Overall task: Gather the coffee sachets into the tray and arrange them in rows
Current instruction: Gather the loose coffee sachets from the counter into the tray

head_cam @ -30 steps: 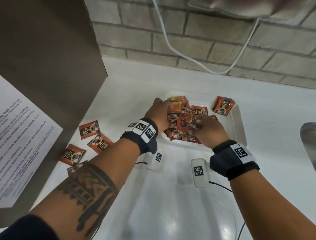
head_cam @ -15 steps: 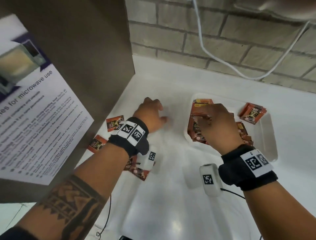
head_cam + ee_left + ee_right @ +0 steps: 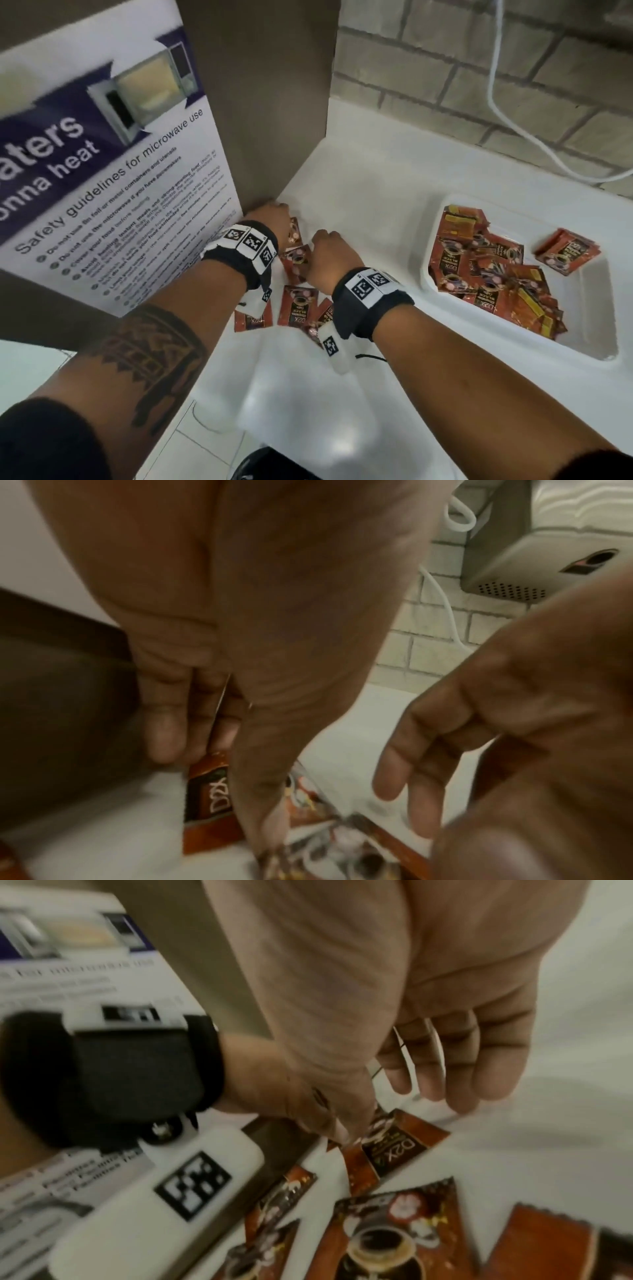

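Loose red-brown coffee sachets (image 3: 297, 306) lie on the white counter by the brown panel. My left hand (image 3: 274, 216) is farthest in. In the left wrist view its fingers and thumb (image 3: 219, 750) pinch one sachet (image 3: 209, 799) upright. My right hand (image 3: 322, 250) hovers just beside it over another sachet (image 3: 296, 263). Its fingers (image 3: 445, 1074) hang loosely bent and its thumb tip touches that sachet's (image 3: 394, 1148) top edge. The white tray (image 3: 589, 315) on the right holds a jumbled pile of sachets (image 3: 486, 270) and a small separate stack (image 3: 567, 251).
A brown upright panel with a microwave safety poster (image 3: 120, 192) walls off the left. A brick wall (image 3: 445, 68) with a white cable (image 3: 507, 120) runs along the back. A grey wall appliance (image 3: 548, 547) hangs above. The counter's front edge drops to a tiled floor (image 3: 191, 445).
Both hands have left the tray and moved left to the loose sachets by the panel. The left hand has taken hold of one. The head view swung left.
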